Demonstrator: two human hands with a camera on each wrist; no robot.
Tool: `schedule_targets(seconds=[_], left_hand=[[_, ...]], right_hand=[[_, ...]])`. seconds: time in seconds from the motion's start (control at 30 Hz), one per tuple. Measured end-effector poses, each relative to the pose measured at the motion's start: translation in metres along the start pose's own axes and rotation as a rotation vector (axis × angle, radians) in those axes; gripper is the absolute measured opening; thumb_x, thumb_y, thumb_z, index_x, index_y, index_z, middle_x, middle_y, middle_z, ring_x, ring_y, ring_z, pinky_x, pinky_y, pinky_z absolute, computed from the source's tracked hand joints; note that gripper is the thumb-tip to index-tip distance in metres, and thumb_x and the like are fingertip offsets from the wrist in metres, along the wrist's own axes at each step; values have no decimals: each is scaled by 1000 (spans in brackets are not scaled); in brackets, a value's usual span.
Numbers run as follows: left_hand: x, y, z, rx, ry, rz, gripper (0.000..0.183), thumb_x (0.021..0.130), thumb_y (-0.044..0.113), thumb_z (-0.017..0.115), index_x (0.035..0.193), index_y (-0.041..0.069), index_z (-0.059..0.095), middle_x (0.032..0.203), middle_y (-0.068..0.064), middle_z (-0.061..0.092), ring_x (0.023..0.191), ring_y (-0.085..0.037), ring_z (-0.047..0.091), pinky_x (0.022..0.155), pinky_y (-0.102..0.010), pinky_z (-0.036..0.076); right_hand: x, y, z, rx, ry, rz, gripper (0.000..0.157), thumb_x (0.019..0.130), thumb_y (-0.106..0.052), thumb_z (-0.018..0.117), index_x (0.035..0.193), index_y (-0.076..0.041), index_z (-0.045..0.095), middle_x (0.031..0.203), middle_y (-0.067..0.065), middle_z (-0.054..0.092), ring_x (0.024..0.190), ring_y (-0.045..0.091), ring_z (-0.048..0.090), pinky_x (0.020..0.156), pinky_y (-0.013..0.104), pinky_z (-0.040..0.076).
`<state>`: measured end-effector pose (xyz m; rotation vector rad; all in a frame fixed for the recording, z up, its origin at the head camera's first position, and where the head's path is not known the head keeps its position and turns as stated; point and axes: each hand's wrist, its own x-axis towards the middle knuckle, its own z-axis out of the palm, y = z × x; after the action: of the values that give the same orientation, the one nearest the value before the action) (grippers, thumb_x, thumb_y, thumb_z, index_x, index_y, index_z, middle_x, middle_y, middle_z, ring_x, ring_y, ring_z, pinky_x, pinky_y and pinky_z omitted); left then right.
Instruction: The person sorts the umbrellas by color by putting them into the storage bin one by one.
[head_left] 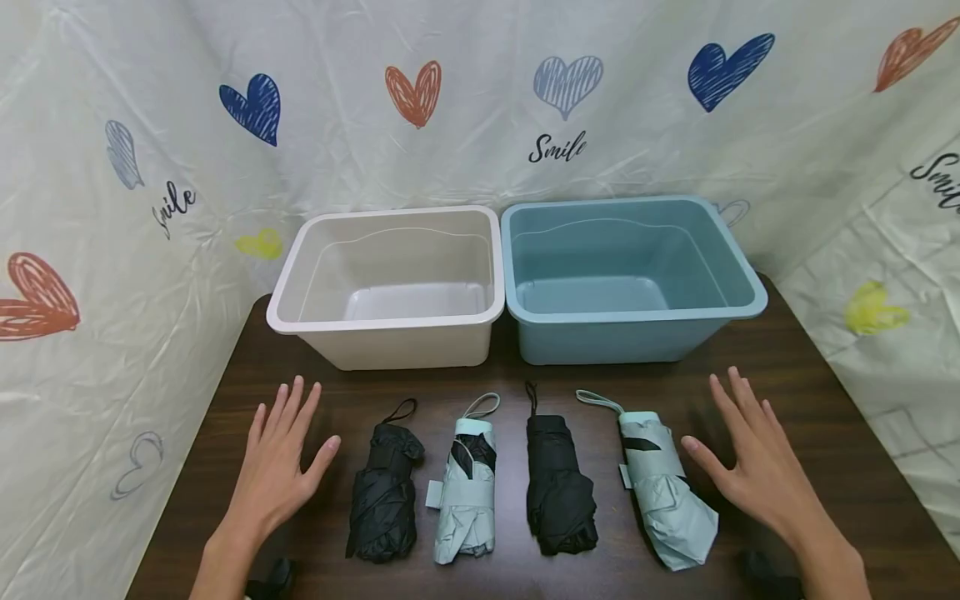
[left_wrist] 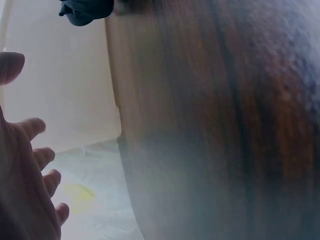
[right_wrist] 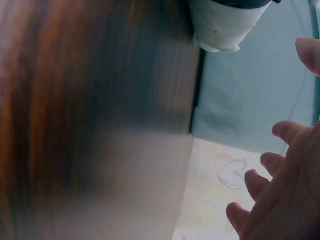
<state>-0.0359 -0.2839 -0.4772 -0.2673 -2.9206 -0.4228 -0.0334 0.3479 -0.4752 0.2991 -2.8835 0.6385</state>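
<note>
Four folded umbrellas would exceed plain naming, so by place: a black folded umbrella (head_left: 384,496) lies leftmost, with a pale mint one (head_left: 467,500) beside it. Right of those come another black umbrella (head_left: 558,492) and a second mint umbrella (head_left: 667,496), tilted, its loop pointing up-left. My left hand (head_left: 277,467) is spread, palm down, left of the first black umbrella and holds nothing. On the other side my right hand (head_left: 757,462) has its fingers straight and apart, close to the tilted mint umbrella, also holding nothing.
Behind the umbrellas a cream bin (head_left: 405,346) and a blue bin (head_left: 600,342) stand side by side on the dark wooden table (head_left: 315,575). A white cloth (head_left: 480,167) printed with hearts hangs behind and around the table.
</note>
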Motion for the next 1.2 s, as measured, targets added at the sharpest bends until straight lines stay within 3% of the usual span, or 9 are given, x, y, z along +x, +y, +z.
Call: schedule_targets(seconds=[0.17,0.27,0.37,0.5,0.67,0.93,1.07,1.2], left_hand=[[4,0,-1,-15,25,10,86,100,47,63,171,20,22,178,-16,21,166,-37,17,137,-47,-8],[8,1,-5,-35,59,4,85,100,45,63,171,21,23,178,-17,21,166,-39,19,137,-51,-2],[10,1,-10,-91,103,-33,81,102,42,61,170,21,24,177,-17,22,164,-43,21,135,-61,7],[10,2,-21,-218,185,-103,76,104,35,58,170,21,23,175,-20,25,159,-49,27,126,-76,17],[26,4,-33,-315,260,-121,76,103,29,60,170,21,25,176,-17,24,157,-51,29,119,-82,22],[62,7,-50,-358,346,-37,74,101,24,63,167,15,32,175,-15,28,160,-46,27,123,-77,23],[80,6,-58,-349,366,5,70,101,25,63,165,12,37,172,-18,32,162,-44,25,128,-71,21],[94,6,-64,-326,353,18,67,102,28,62,163,8,40,169,-23,36,162,-46,25,129,-69,19]], right_hand=[[-2,-5,4,36,-10,-1,94,98,-38,73,171,-14,18,180,13,3,168,38,8,137,48,-7],[-4,-11,4,72,-43,25,93,99,-37,72,171,-17,17,180,13,4,163,49,16,134,63,6],[-4,-18,3,96,-105,76,93,100,-40,71,172,-24,14,181,9,5,154,58,31,113,79,30],[-4,-26,2,84,-186,118,94,100,-48,70,172,-28,12,181,9,8,141,61,46,88,78,44],[-8,-31,2,57,-220,146,95,100,-54,67,171,-17,17,179,17,16,138,61,49,88,79,46],[-9,-38,5,-14,-265,197,95,99,-62,64,163,1,35,165,30,38,138,61,48,94,79,44],[-10,-44,6,-23,-232,181,87,97,-60,67,155,3,48,158,29,47,134,57,53,93,77,46],[-11,-49,6,-25,-199,177,80,97,-59,69,150,0,56,141,27,57,119,51,62,86,72,51]])
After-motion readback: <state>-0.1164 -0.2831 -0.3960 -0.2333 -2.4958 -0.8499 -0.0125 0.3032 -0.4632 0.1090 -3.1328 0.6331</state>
